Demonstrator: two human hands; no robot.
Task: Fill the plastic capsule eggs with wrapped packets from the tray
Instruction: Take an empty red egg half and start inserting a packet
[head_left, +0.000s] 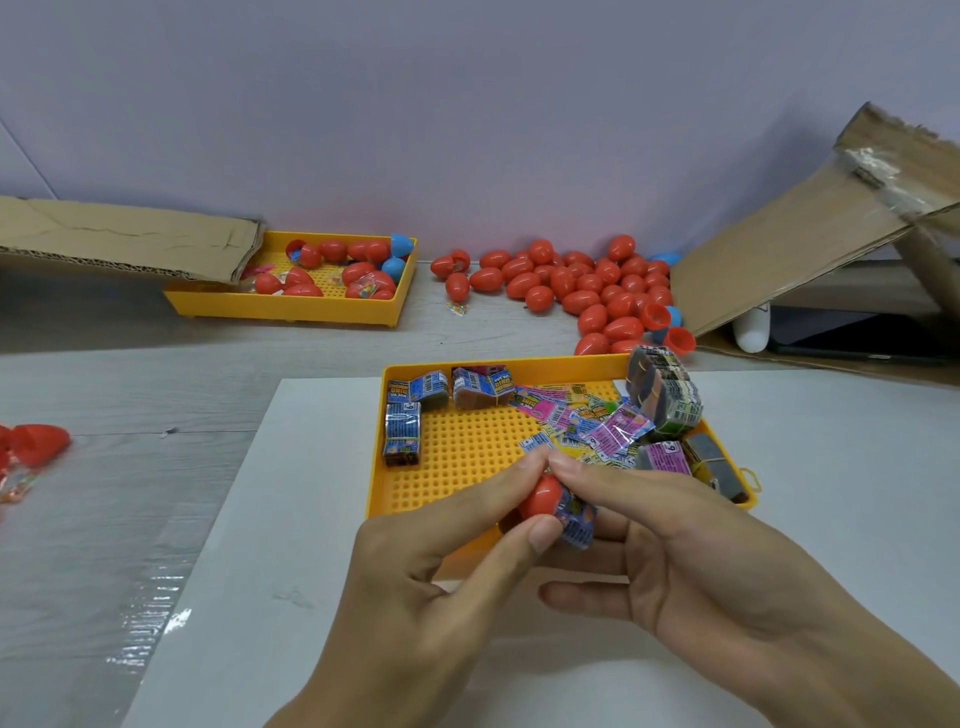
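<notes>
From the head camera, the left hand (441, 561) grips a red capsule half (540, 496) between thumb below and forefinger above, its fingers curled round the shell. The right hand (691, 551) meets it from the other side, forefinger and thumb pinching a wrapped packet (576, 522) that touches the shell's open side; how far the packet sits inside cannot be told.

Directly beyond the grip lies the near yellow tray (467, 452), its perforated floor partly bare. Loose pink and blue packets (597, 426) are heaped just past the fingertips, banded bundles of packets (662, 397) stand to the far right of the grip on the tray's corner, and boxed stacks (402, 434) line its far left side.

Well beyond the tray, a pile of closed red eggs (582, 286) spreads on the table, with a few blue halves at its edge. Far left of the grip a second yellow tray (291, 306) holds more red and blue eggs, partly under a cardboard flap (124, 239). Under both hands lies a white board (249, 571).
</notes>
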